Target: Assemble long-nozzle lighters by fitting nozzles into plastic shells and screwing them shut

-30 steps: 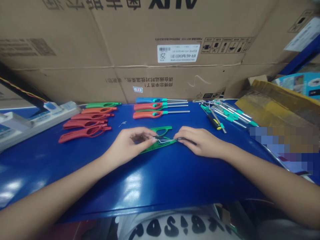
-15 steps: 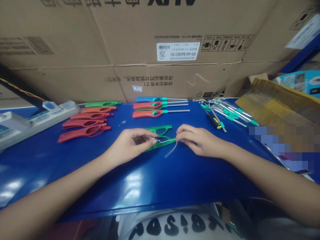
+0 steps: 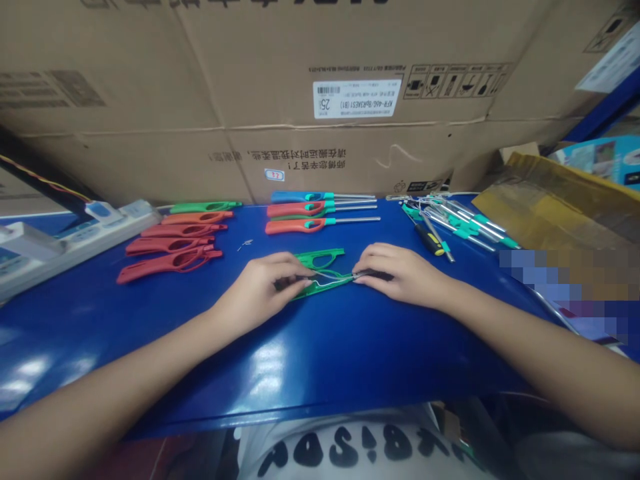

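Observation:
A green lighter casing lies on the blue table between my two hands, its inner side showing. My left hand is closed over the handle end, thumb and fingertips pinching there and hiding that part of the shell. A thin white wire runs from these fingertips along the casing toward its nose. At the nose, my right hand pinches the thin wire between thumb and fingers. The exact grip of each fingertip is partly hidden. A second green shell outline with a trigger opening shows just behind.
Several red, orange and green lighter casings lie at left, beside a white power strip. Several assembled lighters lie behind my hands. Metal lighter tubes and a black-and-yellow screwdriver lie at right. A cardboard box stands behind.
The loose clear strand hanging below my right fingers is no longer visible there. My right fingers have shifted slightly at the nose, and a second strand now stretches between both hands.

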`<state>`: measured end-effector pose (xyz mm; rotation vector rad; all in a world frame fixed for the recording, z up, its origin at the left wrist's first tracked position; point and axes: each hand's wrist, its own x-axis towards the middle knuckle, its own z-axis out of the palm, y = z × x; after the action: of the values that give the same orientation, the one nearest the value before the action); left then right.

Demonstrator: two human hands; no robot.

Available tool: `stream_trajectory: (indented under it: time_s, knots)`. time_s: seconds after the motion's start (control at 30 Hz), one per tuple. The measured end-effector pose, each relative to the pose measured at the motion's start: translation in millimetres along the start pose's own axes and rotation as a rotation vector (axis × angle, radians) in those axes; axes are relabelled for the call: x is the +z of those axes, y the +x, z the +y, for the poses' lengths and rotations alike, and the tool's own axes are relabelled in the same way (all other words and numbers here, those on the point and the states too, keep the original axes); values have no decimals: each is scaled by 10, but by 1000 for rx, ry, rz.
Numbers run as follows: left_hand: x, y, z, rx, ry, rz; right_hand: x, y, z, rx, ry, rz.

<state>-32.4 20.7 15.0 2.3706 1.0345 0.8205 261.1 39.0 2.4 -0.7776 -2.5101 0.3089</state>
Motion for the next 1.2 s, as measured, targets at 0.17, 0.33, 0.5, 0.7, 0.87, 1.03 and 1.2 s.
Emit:
stream_trajectory:
  time_s: [0.17, 0.33, 0.5, 0.7, 0.87, 1.03, 1.2]
  knots:
    - [11, 0, -19, -6, 26, 10, 33, -17, 32, 3, -96, 46]
    - [1, 4, -31, -20, 50, -33, 70, -17, 52, -14, -28, 16]
    - [1, 13, -58, 4, 43, -47, 53, -9, 40, -8, 47, 31]
    - [0, 17, -46, 5, 37, -58, 47, -9, 21, 17, 88, 35]
    - [7, 15, -36, 1, 6, -66, 42, 1, 4, 32, 130, 6]
    - [22, 7, -5, -8, -24, -84, -1, 26, -52, 61, 138, -51]
    - [32, 4, 5, -10, -40, -90, -59, 29, -131, 101, 167, -100]
